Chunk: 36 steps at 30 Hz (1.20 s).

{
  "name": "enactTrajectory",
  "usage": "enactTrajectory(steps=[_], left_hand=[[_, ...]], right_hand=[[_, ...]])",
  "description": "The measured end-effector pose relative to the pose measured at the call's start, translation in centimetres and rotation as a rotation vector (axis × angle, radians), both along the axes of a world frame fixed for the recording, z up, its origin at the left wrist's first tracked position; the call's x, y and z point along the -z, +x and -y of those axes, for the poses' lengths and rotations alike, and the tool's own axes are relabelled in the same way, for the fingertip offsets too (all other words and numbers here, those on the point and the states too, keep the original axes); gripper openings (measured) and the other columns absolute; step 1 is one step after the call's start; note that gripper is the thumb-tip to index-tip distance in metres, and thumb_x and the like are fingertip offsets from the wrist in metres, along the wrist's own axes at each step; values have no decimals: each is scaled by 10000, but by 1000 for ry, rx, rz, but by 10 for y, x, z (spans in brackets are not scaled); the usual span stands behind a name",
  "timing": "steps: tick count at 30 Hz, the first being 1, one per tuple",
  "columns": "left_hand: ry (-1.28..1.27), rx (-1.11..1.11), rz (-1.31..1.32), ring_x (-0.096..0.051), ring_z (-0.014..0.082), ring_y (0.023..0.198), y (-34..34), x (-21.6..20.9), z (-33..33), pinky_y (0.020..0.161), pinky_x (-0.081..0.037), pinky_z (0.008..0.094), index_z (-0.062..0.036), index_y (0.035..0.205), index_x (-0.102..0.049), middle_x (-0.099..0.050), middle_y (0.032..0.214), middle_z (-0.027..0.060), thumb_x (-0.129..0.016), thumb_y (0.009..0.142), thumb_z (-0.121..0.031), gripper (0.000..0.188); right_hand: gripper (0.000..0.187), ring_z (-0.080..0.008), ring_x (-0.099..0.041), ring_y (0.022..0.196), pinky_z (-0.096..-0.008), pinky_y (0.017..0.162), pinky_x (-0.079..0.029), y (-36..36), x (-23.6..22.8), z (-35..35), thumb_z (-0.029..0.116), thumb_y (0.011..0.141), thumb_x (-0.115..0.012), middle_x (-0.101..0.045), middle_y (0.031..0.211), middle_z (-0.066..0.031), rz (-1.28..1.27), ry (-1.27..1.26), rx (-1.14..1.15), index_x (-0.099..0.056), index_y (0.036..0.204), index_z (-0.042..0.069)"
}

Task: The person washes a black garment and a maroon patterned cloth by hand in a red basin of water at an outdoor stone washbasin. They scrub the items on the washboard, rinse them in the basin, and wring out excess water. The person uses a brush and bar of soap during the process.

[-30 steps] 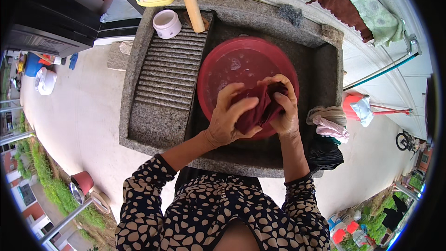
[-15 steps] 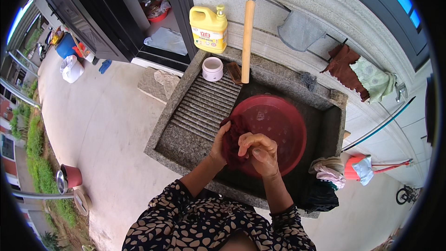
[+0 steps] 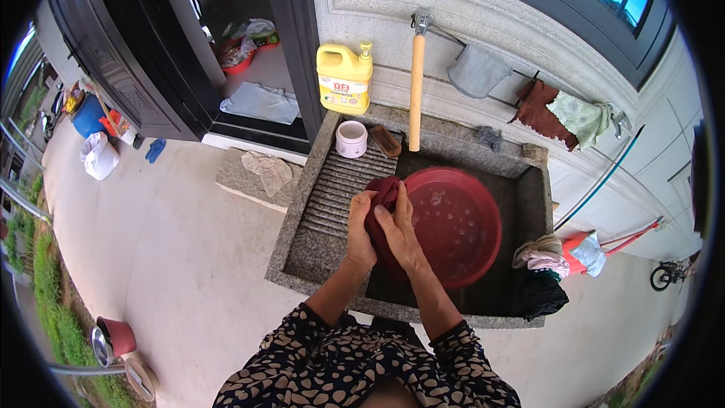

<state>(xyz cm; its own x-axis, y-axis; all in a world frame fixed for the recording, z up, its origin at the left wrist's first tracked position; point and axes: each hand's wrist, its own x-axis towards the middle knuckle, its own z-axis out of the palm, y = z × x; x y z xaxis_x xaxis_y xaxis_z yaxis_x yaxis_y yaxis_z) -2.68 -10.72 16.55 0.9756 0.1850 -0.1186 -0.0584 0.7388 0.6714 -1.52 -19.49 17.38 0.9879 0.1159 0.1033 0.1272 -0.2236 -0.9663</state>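
A dark red cloth is bunched between my two hands at the left rim of a red basin. My left hand is closed on the cloth's left side. On the other side my right hand presses it with fingers pointing up and away from me. Part of the cloth hangs below, between my wrists. Soapy water with bubbles fills the basin, which sits in a stone sink. To the left of my hands lies the sink's ribbed washboard.
A white tub, a wooden brush and a yellow pump jug are at the sink's back left. A wooden handle hangs above its rear edge. Damp clothes drape over the right edge. Cloths hang on the wall rack.
My right hand has moved up and left, from curled fingers over the cloth to pressing along its side. The cloth is now bunched upright between both palms. The whole view has shifted slightly.
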Motion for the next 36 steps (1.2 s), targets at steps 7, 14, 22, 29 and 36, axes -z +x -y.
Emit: enactTrajectory(steps=[7, 14, 22, 29, 36], left_hand=[[284, 258, 60, -518, 164, 1059, 4, -1, -50, 975, -373, 310, 35, 1156, -579, -580, 1126, 73, -462, 951, -392, 487], [-117, 78, -210, -632, 228, 935, 14, -23, -86, 812, -527, 365, -61, 1126, -571, -625, 1089, 110, -517, 908, -462, 459], [-133, 400, -1, -529, 160, 1095, -7, -8, -56, 955, -412, 322, -109, 1286, -498, -559, 1215, 7, -554, 926, -388, 459], [200, 9, -96, -557, 178, 1053, 36, 33, -107, 906, -461, 322, -51, 1249, -505, -570, 1184, 71, -560, 925, -297, 411], [670, -51, 37, -514, 151, 1058, 24, 54, -98, 898, -439, 280, -30, 1224, -512, -547, 1178, 63, -702, 833, -159, 454]], right_hand=[[701, -199, -507, 1116, -302, 968, -401, -31, -10, -25, 54, 786, -627, -528, 1218, -184, -45, 271, 101, -287, 1384, -80], [732, -373, -485, 1089, -390, 973, -380, -60, -19, -71, 67, 735, -627, -480, 1164, -235, 347, -24, 84, -315, 1393, -9], [633, -374, -462, 991, -423, 890, -389, -17, 9, -59, 198, 844, -477, -480, 1124, -212, 410, -241, 290, -290, 1418, 7], [563, -413, -438, 1168, -432, 1011, -353, -47, 35, -64, 98, 816, -558, -432, 1313, -237, 541, -375, -61, -389, 1347, 14], [355, -406, -519, 1032, -443, 869, -455, -35, 100, 106, 146, 793, -602, -547, 1120, -218, 80, -428, 719, -568, 1134, 53]])
